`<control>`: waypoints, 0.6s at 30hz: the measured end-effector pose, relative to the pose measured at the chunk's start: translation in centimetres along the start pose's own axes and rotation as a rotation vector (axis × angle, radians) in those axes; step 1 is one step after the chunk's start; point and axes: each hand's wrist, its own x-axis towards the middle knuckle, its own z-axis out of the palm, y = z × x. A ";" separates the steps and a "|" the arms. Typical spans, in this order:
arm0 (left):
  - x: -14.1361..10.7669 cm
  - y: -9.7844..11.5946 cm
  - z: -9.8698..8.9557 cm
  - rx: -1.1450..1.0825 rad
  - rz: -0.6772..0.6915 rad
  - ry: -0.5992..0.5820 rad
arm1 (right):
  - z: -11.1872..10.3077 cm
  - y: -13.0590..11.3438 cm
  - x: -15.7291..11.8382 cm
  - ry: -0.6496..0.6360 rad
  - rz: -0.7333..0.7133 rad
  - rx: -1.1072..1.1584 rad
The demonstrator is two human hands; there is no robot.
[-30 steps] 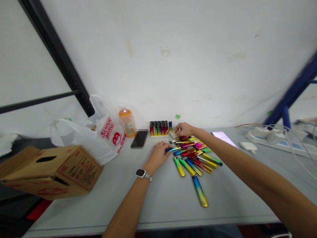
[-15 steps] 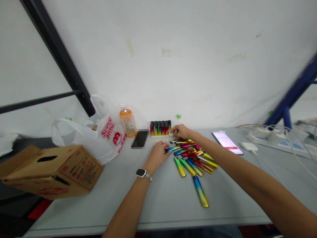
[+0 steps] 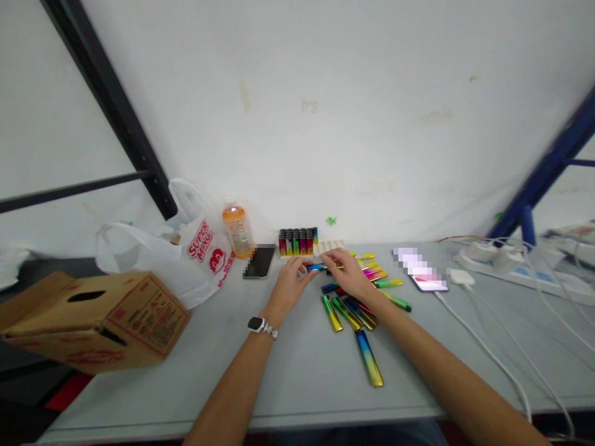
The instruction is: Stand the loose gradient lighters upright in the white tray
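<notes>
Just below frame centre, left hand (image 3: 289, 282) pinches blue lighter (image 3: 317, 267). Right hand (image 3: 348, 272), to its right, curls over same lighter; grip cannot be told. Upright lighters (image 3: 296, 243) stand above.

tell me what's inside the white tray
The white tray holds upright lighters at left, pale slots at right. Front lighters mostly hide those behind; the right hand partly covers it.

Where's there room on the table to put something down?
One bare patch of table lies between the cardboard box and the left forearm. Another is between the forearms, left of the nearest lighter. It's crowded around the left hand and right hand, among loose lighters. Far right, the phone, white block and power strip sit close together.
</notes>
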 end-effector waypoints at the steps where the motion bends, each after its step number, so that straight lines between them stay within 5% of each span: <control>1: 0.0 0.5 -0.1 -0.034 0.034 0.023 | 0.1 -0.5 -0.4 -0.017 0.010 0.041; 5: -0.3 2.3 0.5 -0.211 0.098 0.062 | 0.2 -2.1 -1.4 -0.090 0.130 0.248; 10: -0.4 3.7 1.7 -0.367 0.006 0.103 | 0.5 -2.4 -1.8 -0.116 0.291 0.511; 18: -0.3 3.0 1.5 -0.210 -0.017 0.102 | 1.4 -2.6 -1.7 -0.037 0.605 0.826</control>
